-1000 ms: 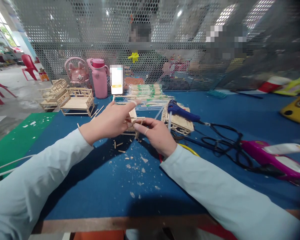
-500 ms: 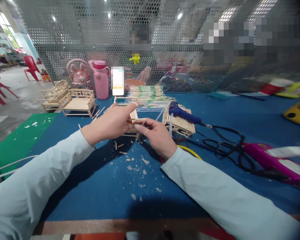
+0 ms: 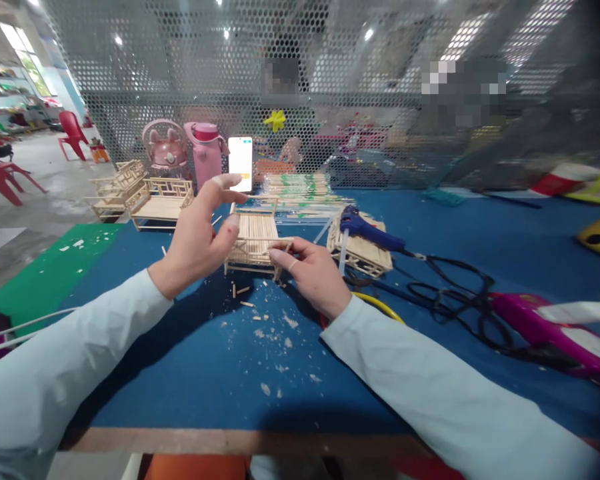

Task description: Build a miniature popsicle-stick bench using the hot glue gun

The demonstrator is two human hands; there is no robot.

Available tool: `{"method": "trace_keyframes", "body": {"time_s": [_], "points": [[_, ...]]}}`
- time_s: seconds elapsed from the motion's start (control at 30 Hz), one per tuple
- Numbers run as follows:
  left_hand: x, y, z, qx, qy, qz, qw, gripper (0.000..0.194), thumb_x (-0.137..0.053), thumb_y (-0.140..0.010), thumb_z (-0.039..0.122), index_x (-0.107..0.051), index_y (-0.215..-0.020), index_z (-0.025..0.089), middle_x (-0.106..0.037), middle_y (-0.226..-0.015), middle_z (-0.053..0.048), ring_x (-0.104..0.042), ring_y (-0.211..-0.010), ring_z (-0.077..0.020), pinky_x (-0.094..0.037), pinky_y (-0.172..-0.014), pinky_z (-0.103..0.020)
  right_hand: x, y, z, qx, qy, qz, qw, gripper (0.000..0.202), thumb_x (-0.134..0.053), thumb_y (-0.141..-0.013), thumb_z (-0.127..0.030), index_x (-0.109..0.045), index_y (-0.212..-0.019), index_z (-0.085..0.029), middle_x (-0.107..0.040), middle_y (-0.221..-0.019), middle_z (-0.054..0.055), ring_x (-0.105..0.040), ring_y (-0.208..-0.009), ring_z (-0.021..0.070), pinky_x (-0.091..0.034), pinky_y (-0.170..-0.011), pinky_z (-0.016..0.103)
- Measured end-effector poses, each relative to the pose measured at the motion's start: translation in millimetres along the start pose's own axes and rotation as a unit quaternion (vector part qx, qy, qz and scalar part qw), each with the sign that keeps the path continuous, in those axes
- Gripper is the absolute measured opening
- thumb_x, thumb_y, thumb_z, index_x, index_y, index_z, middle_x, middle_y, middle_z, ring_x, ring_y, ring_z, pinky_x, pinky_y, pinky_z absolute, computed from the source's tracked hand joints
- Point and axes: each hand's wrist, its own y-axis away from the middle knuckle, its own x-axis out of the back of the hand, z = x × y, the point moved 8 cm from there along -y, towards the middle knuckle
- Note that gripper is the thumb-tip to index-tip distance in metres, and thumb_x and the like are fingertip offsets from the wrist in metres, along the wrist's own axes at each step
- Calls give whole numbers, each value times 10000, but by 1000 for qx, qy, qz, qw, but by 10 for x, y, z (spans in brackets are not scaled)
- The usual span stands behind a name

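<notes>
A small bench made of thin wooden sticks [image 3: 254,233] stands on the blue tabletop, in front of me. My right hand [image 3: 313,270] pinches its near right corner between thumb and fingers. My left hand [image 3: 200,233] is raised beside the bench's left side, thumb and fingers apart with nothing between them. Short offcuts of stick [image 3: 247,304] lie scattered in front of the bench. Behind it, bundles of sticks in clear wrapping [image 3: 297,185] lie on the table.
A blue glue gun [image 3: 373,230] rests on another stick piece [image 3: 365,257] at the right, its black cable [image 3: 445,293] looping towards a purple device [image 3: 540,327]. More stick benches [image 3: 163,203], a pink bottle [image 3: 207,157] and a lit phone [image 3: 240,163] stand at the back left, before a perforated metal screen [image 3: 330,80].
My left hand has let go of the bench and moved left, its fingers spreading. More of the bench's seat shows. The right hand keeps its hold, and the view has shifted slightly.
</notes>
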Motion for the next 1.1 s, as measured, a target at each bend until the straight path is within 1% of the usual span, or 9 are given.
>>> {"method": "trace_keyframes", "body": {"time_s": [0.07,0.13,0.27,0.33,0.43,0.6,0.73,0.87,1.1], "points": [[37,188,-89,-13,58,82,995,478,-481,-821,136,-400,-1281,236,-594,-1151,-69,-578,-1030,-178,-459,-925,-357,-2,-2,-9,4,1,-2,1000,195,-641,-721,-335,-693,-825,-179,-650,-760,20,-532,-678,137,-441,-681,309],[22,364,-286,37,119,128,984,432,-504,-836,172,-418,-1254,244,-580,-1119,-63,-580,-963,-163,-480,-863,-333,-2,-4,-23,11,3,-2,1000,191,-634,-722,-329,-694,-821,-177,-658,-763,22,-541,-679,138,-443,-672,303],[-136,581,-671,207,191,113,953,312,-527,-812,162,-488,-1120,196,-593,-949,-41,-572,-746,-120,-484,-664,-270,0,-11,-55,23,17,-1,1000,183,-626,-723,-325,-696,-801,-176,-664,-777,24,-553,-694,140,-440,-689,303],[-105,609,-710,234,198,139,942,310,-550,-772,126,-501,-1071,189,-593,-912,-29,-560,-720,-107,-468,-629,-244,-6,-12,-63,24,24,-5,999,188,-625,-722,-332,-695,-800,-175,-656,-770,22,-544,-684,138,-438,-692,306],[-16,584,-606,203,191,170,945,322,-567,-755,116,-505,-1062,192,-593,-919,-29,-567,-763,-113,-468,-643,-237,-15,-10,-59,19,25,-13,999,206,-622,-721,-347,-689,-806,-172,-642,-751,23,-532,-671,138,-439,-680,308],[-99,601,-513,184,192,129,955,386,-551,-755,113,-483,-1126,199,-581,-1054,-56,-569,-860,-132,-473,-734,-273,-17,-13,-51,27,26,-15,999,209,-610,-727,-353,-682,-801,-171,-647,-769,34,-544,-687,145,-444,-663,299],[-262,710,-764,300,240,120,915,435,-521,-691,55,-463,-1102,184,-561,-983,-37,-557,-760,-103,-462,-708,-260,-15,-23,-47,34,32,-11,999,211,-610,-721,-359,-681,-786,-171,-635,-742,29,-534,-665,141,-441,-639,289],[-453,777,-898,382,281,59,878,458,-522,-675,44,-441,-1107,175,-540,-796,25,-534,-642,-85,-423,-614,-218,-5,-24,-23,26,35,-5,999,212,-619,-716,-365,-687,-786,-176,-631,-715,20,-533,-651,139,-443,-638,288],[-515,724,-847,361,223,2,905,435,-499,-701,32,-470,-1123,133,-536,-649,58,-494,-557,-91,-366,-552,-213,-4,-47,-16,22,42,-4,999,214,-627,-695,-358,-686,-787,-174,-648,-727,19,-552,-658,140,-454,-684,304]]}}
